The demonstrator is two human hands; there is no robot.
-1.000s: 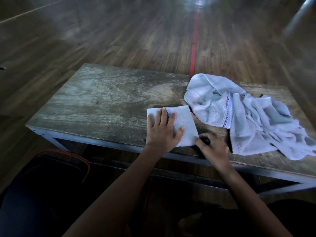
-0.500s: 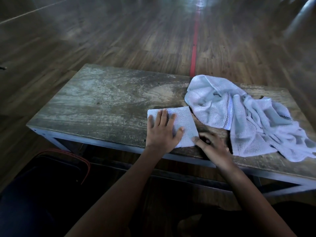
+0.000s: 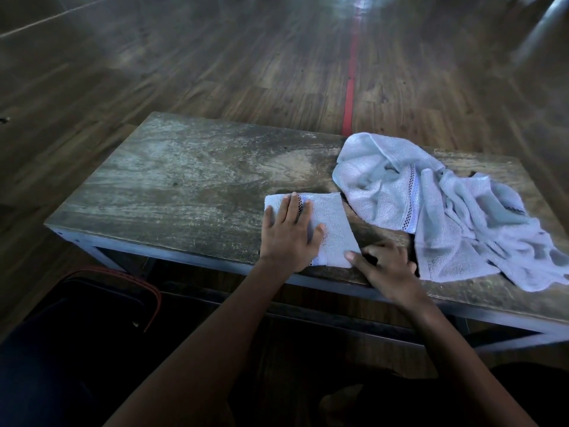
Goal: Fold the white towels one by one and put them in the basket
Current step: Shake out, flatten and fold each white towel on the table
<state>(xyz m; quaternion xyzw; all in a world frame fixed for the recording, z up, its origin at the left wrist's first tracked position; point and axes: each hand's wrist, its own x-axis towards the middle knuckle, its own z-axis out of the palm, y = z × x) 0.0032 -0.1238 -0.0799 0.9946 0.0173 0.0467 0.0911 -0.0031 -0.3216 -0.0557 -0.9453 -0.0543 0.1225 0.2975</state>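
So far, one small white terry towel with a checked black band [image 3: 331,232] lies folded into a neat rectangle near the front edge of the worn, grey-stained wooden bench [image 3: 184,186]. The left hand [image 3: 289,238] presses flat on its left half, fingers [image 3: 291,211] straight and spread, gripping nothing. The right hand [image 3: 385,266] rests on the bench just beside the towel's near right corner. One fingertip touches that corner and the rest are loosely curled, but I cannot tell whether it has any cloth pinched.

By my reading the folding of this towel is finished or nearly so, and it looks ready for a last smoothing before being lifted away. Most of the task remains: the crumpled heap of white towels [image 3: 446,211] covers the right end of the bench, unfolded and tangled, just beside the folded one without clearly touching it. How many lie in the heap I cannot say — more than one, by the separate checked bands.

The dark basket with an orange-red rim [image 3: 155,295] stands on the floor at the lower left, below the bench's front edge. Its inside is too dark to show whether any towel is in it.

The bench has a metal frame under a scuffed, blotchy top. Around it runs a dark wood-plank floor [image 3: 215,57] with a strip of red tape [image 3: 351,97] leading away — the room is dim, with a glare patch at the far end.
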